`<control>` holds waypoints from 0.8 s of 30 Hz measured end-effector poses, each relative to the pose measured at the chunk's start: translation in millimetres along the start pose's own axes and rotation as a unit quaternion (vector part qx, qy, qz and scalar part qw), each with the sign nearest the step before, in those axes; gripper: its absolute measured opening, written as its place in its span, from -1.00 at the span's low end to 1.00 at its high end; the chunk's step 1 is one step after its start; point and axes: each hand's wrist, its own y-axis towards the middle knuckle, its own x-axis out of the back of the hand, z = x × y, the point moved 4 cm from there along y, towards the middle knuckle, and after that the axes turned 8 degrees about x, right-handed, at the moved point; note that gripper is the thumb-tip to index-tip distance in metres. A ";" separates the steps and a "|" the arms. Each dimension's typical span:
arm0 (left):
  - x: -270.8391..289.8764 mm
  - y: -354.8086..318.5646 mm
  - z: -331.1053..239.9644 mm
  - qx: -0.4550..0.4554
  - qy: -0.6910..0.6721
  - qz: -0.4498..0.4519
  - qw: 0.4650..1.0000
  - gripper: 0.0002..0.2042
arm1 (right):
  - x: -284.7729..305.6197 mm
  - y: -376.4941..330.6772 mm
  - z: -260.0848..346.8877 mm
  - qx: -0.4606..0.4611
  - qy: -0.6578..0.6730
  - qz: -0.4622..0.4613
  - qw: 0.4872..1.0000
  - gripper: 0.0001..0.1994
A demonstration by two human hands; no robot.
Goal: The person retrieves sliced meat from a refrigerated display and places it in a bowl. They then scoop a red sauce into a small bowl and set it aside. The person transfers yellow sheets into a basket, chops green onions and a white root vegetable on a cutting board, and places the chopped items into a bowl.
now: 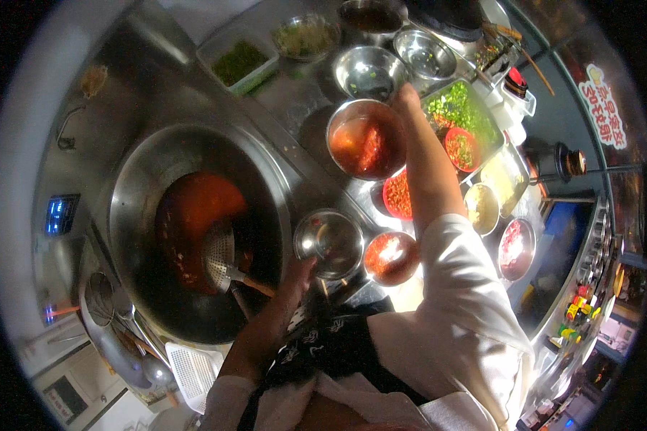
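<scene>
Right grip (407, 95) clenched on rim of steel bowl (366, 138) with red sauce, raised over counter middle. Left grip (300, 275) closed on ladle handle (255, 286); strainer ladle (219, 253) sits in wok (194, 230) of red broth at counter's left edge.

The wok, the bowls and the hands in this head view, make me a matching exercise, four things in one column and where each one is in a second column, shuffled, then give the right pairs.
Things:
1. perforated ladle
2. left hand
3. right hand
4. green chopped herbs tray

Places:
A. at the far rim of the steel bowl of red sauce
B. resting in the wok of red sauce
C. by the empty small steel bowl
D. on the counter to the right of the raised arm

Pairs: 1-B, 2-C, 3-A, 4-D
</scene>
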 end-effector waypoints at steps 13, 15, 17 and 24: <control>49.1 26.6 31.1 -0.012 -0.048 0.047 0.998 -0.55 | -35.8 46.5 -46.0 -0.005 -0.227 0.084 0.970 -0.76; 49.8 9.4 16.5 -0.016 -0.012 0.038 0.999 -0.55 | -35.1 46.7 -54.7 -0.089 -0.053 0.031 0.994 -0.79; 51.3 -14.8 1.2 -0.031 0.034 0.028 0.999 -0.55 | -31.0 44.0 -50.6 -0.081 0.013 0.013 0.997 -0.75; 39.1 -115.7 -52.9 -0.174 0.823 -0.083 0.535 -0.54 | 27.1 61.2 -43.3 0.170 -0.164 -0.201 0.951 -0.61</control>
